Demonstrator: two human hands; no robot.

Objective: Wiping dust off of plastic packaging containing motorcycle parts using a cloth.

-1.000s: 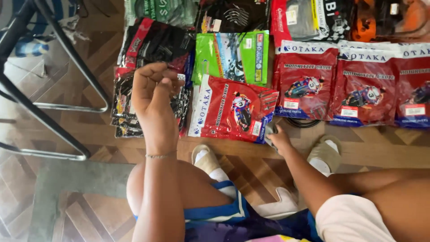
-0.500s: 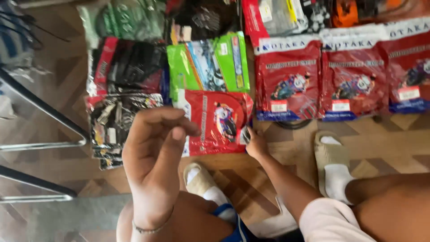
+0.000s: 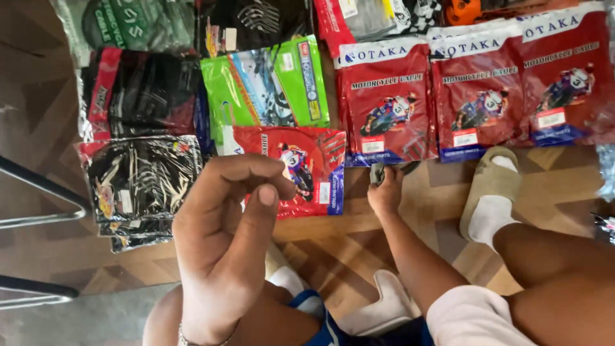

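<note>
The wooden floor filled the view, with flat plastic packets laid across its far part. Three red packets with a motorcycle picture lay side by side at the far right, their edges overlapping. Left of them lay a green packet, and below it, nearer, a smaller red packet with the same kind of picture. At the left sat a stack of black packets, with more dark packets beyond them.

The left hand was raised close to the camera, covering part of the smaller red packet. Its fingers were curled and its thumb lay against them in a pinch; whether anything was held there could not be told.

The right hand reached down to the floor, just right of the smaller red packet and below the nearest of the three red ones. Its fingers were closed around a small dark object, which rested at the floor.

A beige sandal over a white sock stood at the near right.
</note>
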